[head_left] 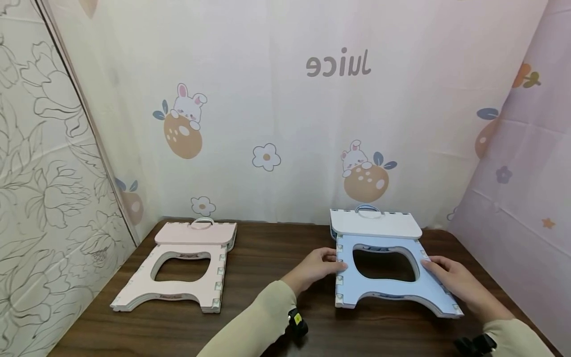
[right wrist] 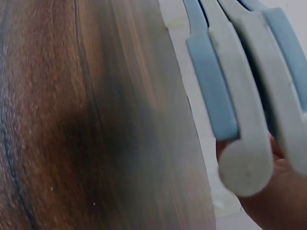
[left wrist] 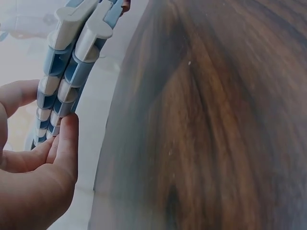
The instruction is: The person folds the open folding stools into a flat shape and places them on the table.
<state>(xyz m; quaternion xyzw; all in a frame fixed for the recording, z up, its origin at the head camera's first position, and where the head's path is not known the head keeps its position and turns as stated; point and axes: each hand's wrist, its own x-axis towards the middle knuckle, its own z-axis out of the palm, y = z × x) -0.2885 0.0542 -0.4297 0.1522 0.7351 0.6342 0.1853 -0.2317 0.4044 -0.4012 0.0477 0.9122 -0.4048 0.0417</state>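
Observation:
A folded step stool with a light blue leg panel and a white top is held over the table by both hands. My left hand grips its left edge, thumb on the upper face. On the right edge, my right hand holds it the same way. In the left wrist view, the left hand pinches the hinged blue and white edge between thumb and fingers. The stool's legs cover most of the right hand in the right wrist view.
A pink folded step stool lies on the left of the dark wooden table, its handle towards the back. A printed curtain hangs along the table's back edge, with more curtain at both sides.

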